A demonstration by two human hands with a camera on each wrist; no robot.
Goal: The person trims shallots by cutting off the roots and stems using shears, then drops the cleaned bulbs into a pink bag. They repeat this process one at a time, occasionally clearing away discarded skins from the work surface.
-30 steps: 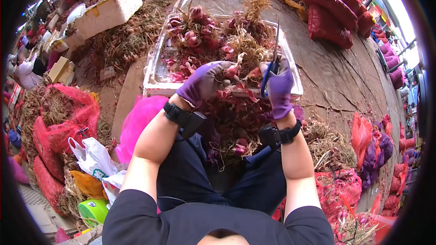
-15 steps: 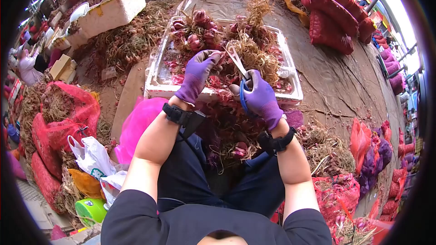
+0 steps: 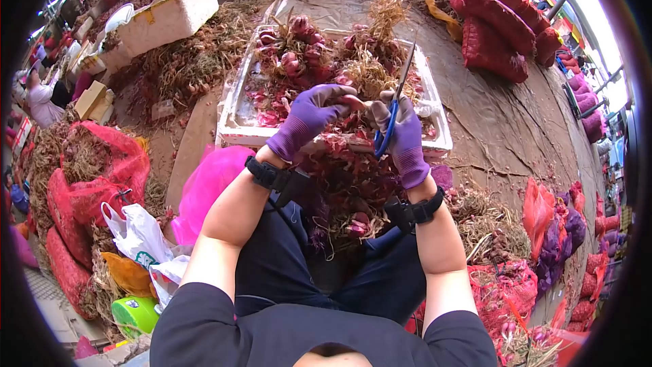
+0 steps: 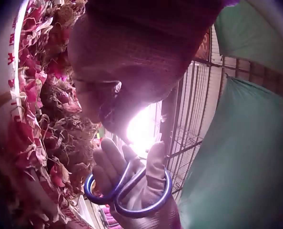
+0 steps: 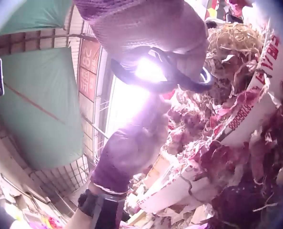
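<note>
Both hands wear purple gloves and meet over the near side of a white foam tray (image 3: 232,110) of onions and dry skins. The left hand (image 3: 316,112) pinches a small reddish onion (image 3: 352,102) between thumb and fingers. At its right, the right hand (image 3: 402,128) holds blue-handled scissors (image 3: 386,137), blades pointing up and away, with its fingertips close to the onion's end. The scissors' blue loops (image 4: 146,210) lie around the right hand (image 4: 153,191) in the left wrist view. Glare hides the fingertips in both wrist views.
Bunches of onions (image 3: 291,61) and dry roots (image 3: 387,17) lie in the tray's far part. Loose skins (image 3: 353,183) heap between the tray and the knees. Red net sacks (image 3: 496,47), a pink bag (image 3: 210,194) and white plastic bags (image 3: 139,238) stand around.
The scissors have swung from pointing toward the left hand to pointing up and away. The left hand has moved slightly right and nearer the body, and the hands have come together.
</note>
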